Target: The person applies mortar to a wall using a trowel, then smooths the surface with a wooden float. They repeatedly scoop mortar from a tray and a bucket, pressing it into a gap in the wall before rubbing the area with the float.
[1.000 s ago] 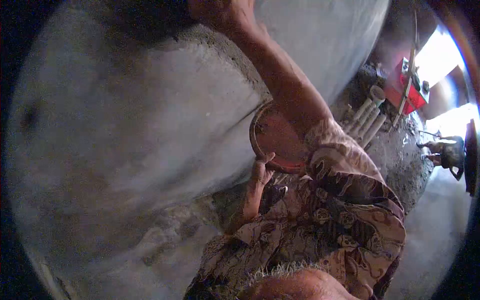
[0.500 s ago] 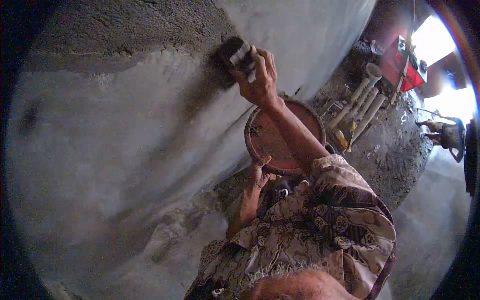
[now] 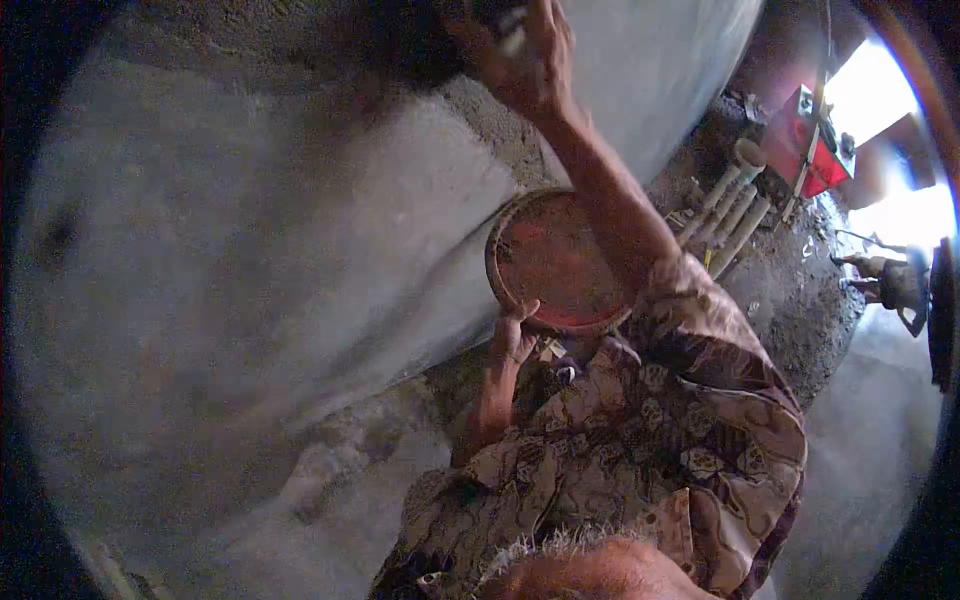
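My left hand (image 3: 514, 335) grips the lower rim of a round, reddish shallow pan (image 3: 560, 265), its thumb over the edge and its other fingers mostly hidden underneath. Above the pan, my right hand (image 3: 530, 65) reaches to the top of the view, fingers curled around a dark tool with a pale patch (image 3: 512, 38), held against the wall. Shadow hides most of the tool. Smooth grey plaster (image 3: 250, 250) covers much of the wall, with a rough, darker band (image 3: 240, 35) along the top.
Several pale pipes (image 3: 735, 210) lie on the dirt floor at the right, near a red box (image 3: 810, 145). Beyond them, another person (image 3: 895, 280) is partly visible at the far right edge. Bright openings stand behind the box.
My right hand has moved up with the tool, onto the rough dark band. A rough patch of wall beside the right forearm now shows. The pan has shifted slightly and stays in my left hand.
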`<act>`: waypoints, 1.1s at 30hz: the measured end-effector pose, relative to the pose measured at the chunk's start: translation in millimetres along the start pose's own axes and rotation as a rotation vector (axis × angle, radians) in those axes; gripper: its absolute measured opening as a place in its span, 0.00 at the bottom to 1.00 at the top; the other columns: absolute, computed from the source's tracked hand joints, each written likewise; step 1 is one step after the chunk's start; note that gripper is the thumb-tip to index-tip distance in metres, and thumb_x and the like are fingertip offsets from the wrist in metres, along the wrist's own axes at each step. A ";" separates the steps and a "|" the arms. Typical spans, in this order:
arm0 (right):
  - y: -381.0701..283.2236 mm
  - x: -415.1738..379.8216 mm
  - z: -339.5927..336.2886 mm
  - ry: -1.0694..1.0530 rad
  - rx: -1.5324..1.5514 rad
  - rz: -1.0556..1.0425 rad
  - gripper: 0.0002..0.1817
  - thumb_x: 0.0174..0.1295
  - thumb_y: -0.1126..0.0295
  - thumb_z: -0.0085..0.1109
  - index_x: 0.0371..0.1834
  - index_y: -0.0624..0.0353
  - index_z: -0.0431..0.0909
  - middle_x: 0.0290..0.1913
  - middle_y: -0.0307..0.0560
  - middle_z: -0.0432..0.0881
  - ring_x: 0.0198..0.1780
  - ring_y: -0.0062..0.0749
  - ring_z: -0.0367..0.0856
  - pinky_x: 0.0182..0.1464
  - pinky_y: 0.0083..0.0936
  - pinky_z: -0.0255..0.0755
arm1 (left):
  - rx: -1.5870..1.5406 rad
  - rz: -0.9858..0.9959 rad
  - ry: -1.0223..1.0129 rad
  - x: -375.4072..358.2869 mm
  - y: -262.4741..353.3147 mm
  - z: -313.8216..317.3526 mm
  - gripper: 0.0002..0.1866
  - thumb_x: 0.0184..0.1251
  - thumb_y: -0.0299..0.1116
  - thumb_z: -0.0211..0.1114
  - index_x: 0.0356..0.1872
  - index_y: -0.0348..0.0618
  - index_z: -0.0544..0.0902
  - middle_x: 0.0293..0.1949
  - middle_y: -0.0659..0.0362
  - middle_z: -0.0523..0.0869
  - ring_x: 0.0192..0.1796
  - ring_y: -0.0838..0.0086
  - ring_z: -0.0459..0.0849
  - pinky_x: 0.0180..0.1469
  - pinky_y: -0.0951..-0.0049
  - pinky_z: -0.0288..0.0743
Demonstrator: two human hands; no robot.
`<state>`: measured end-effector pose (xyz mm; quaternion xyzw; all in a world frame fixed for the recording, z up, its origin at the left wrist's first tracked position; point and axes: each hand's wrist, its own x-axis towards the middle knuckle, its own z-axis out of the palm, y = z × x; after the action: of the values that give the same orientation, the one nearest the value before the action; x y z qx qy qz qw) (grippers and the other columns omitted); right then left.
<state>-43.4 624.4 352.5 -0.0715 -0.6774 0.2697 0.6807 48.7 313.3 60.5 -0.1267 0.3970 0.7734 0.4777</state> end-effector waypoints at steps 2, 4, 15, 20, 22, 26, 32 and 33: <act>-9.8 3.0 1.7 -0.053 -0.018 0.076 0.25 0.55 0.58 0.67 0.49 0.64 0.71 0.43 0.58 0.76 0.44 0.57 0.75 0.46 0.44 0.70 | 0.234 0.226 -0.036 -6.9 -9.8 2.3 0.21 0.55 0.26 0.71 0.51 0.43 0.76 0.44 0.62 0.81 0.44 0.69 0.81 0.45 0.63 0.81; 28.9 -24.1 26.7 0.096 -0.184 -0.077 0.25 0.53 0.57 0.71 0.47 0.60 0.74 0.42 0.55 0.79 0.44 0.52 0.79 0.45 0.41 0.73 | -0.053 0.008 0.057 -12.0 2.3 31.0 0.19 0.57 0.25 0.70 0.50 0.45 0.76 0.44 0.62 0.81 0.45 0.69 0.81 0.46 0.64 0.81; 60.2 -213.0 -23.2 -0.090 -0.270 1.333 0.31 0.55 0.44 0.65 0.38 0.67 0.78 0.35 0.56 0.82 0.35 0.42 0.79 0.40 0.39 0.71 | 0.214 0.015 0.095 -20.5 0.1 -2.4 0.09 0.65 0.34 0.60 0.44 0.45 0.81 0.42 0.64 0.87 0.35 0.77 0.82 0.37 0.73 0.78; 77.3 -218.0 16.9 0.269 0.132 1.466 0.35 0.53 0.41 0.65 0.32 0.71 0.76 0.32 0.54 0.80 0.34 0.39 0.76 0.37 0.40 0.69 | -0.058 0.036 0.120 8.9 -28.4 -51.6 0.17 0.57 0.25 0.69 0.47 0.47 0.74 0.46 0.57 0.81 0.34 0.68 0.84 0.43 0.63 0.86; 68.5 -191.9 24.7 0.277 0.050 1.395 0.34 0.52 0.42 0.67 0.35 0.71 0.75 0.33 0.55 0.78 0.35 0.39 0.74 0.38 0.38 0.70 | -0.026 0.143 0.112 15.5 -42.3 -76.4 0.18 0.58 0.27 0.70 0.49 0.46 0.75 0.47 0.55 0.81 0.36 0.67 0.84 0.44 0.63 0.85; 21.4 -111.2 31.2 0.078 -0.231 0.960 0.27 0.58 0.50 0.63 0.42 0.68 0.74 0.41 0.60 0.76 0.45 0.47 0.73 0.50 0.40 0.67 | 0.186 -0.282 -0.016 -1.8 5.9 -42.0 0.19 0.57 0.29 0.70 0.50 0.44 0.76 0.45 0.57 0.83 0.42 0.68 0.84 0.44 0.64 0.83; -41.8 -2.0 7.5 0.053 0.006 1.061 0.30 0.64 0.47 0.53 0.51 0.68 0.70 0.49 0.62 0.74 0.50 0.59 0.74 0.51 0.48 0.68 | 0.210 -0.023 0.135 -14.9 1.8 -0.2 0.20 0.56 0.25 0.70 0.50 0.45 0.75 0.41 0.60 0.82 0.40 0.70 0.83 0.38 0.65 0.80; -39.0 6.1 9.9 -0.001 -0.041 1.043 0.31 0.67 0.45 0.48 0.52 0.68 0.70 0.51 0.62 0.74 0.52 0.58 0.73 0.53 0.47 0.67 | 0.212 -0.011 0.124 -12.8 4.7 6.1 0.20 0.56 0.25 0.70 0.50 0.45 0.75 0.41 0.60 0.82 0.40 0.70 0.83 0.38 0.65 0.80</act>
<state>-42.8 591.6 376.6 -0.4127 -0.5572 0.5595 0.4541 52.5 308.5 74.1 -0.1253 0.5044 0.7151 0.4674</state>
